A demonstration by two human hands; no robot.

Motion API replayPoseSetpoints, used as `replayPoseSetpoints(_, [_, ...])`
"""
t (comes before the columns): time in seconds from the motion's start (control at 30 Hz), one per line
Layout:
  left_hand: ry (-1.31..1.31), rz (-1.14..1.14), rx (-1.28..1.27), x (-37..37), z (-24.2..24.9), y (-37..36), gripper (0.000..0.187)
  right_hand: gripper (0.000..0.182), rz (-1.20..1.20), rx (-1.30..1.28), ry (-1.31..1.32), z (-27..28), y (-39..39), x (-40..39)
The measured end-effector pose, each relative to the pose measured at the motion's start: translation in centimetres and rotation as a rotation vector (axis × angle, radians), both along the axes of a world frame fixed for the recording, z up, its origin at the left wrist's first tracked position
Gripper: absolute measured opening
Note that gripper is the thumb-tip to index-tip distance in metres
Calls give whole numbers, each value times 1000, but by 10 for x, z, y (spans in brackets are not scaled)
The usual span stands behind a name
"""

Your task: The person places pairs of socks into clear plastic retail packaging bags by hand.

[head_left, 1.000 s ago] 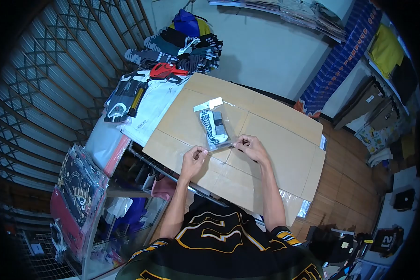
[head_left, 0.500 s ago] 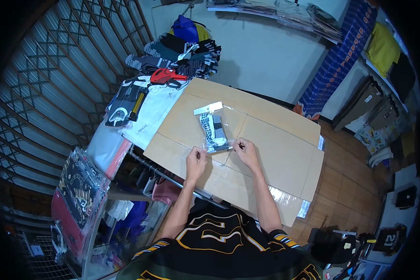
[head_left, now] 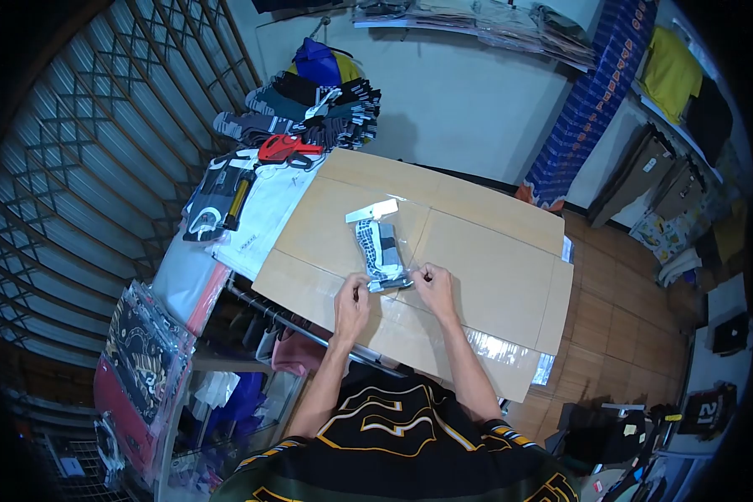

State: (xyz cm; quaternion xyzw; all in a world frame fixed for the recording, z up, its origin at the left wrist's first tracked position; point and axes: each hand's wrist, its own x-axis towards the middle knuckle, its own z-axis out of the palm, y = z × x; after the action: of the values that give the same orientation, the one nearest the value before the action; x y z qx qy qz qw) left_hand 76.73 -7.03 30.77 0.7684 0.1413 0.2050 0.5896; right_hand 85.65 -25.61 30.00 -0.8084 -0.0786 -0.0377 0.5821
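Observation:
A clear plastic packet of patterned socks [head_left: 380, 251] lies on the brown cardboard [head_left: 494, 276], its white header away from me. At the packet's near left corner is my left hand [head_left: 352, 305], its fingers pinched on the plastic edge. My right hand [head_left: 434, 291] pinches the near right corner of the same packet. Grey, white and black parts of the socks show through the plastic between both hands.
A red tag gun [head_left: 289, 151] and a packaged dark item [head_left: 217, 197] lie at the back left beside a pile of socks [head_left: 309, 109]. Packed garments [head_left: 138, 351] stand at the left. A metal rail runs along the cardboard's near left edge.
Both hands have come closer together at the packet's near end, and that end looks more gathered. The camera view has shifted slightly.

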Motion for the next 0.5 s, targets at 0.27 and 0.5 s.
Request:
replayPoseSetpoints(0.27, [-20,-197,310,-24,14,-10,29,29,-81,-36,90,1,-13,-13])
replayPoseSetpoints(0.5, [-5,-181,320,-24,17,-7,34,43,-23,-76,90,66,-22,-43])
